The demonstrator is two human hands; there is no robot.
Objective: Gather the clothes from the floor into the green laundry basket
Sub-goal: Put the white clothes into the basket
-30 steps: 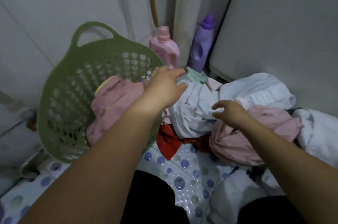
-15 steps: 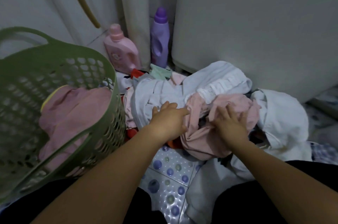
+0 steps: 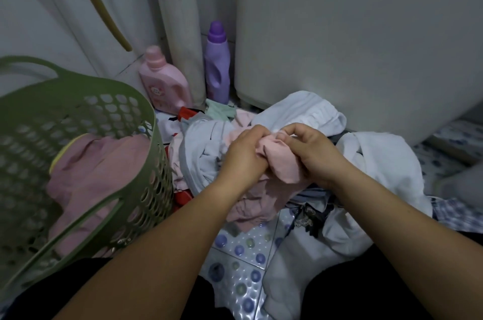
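inside the green laundry basket (image 3: 146, 121) lies one pink garment (image 3: 104, 163). both hands, left hand (image 3: 245, 152) and right hand (image 3: 311, 155), grip a pink cloth (image 3: 279, 163); most of the pile (image 3: 379, 163) remains on the floor (image 3: 243, 249).

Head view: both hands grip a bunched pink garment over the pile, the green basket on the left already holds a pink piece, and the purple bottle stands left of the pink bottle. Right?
Not quite. The head view shows the purple bottle standing right of the pink bottle, not left. The rest holds: left hand and right hand grip the bunched pink garment, and the green basket holds a pink piece.
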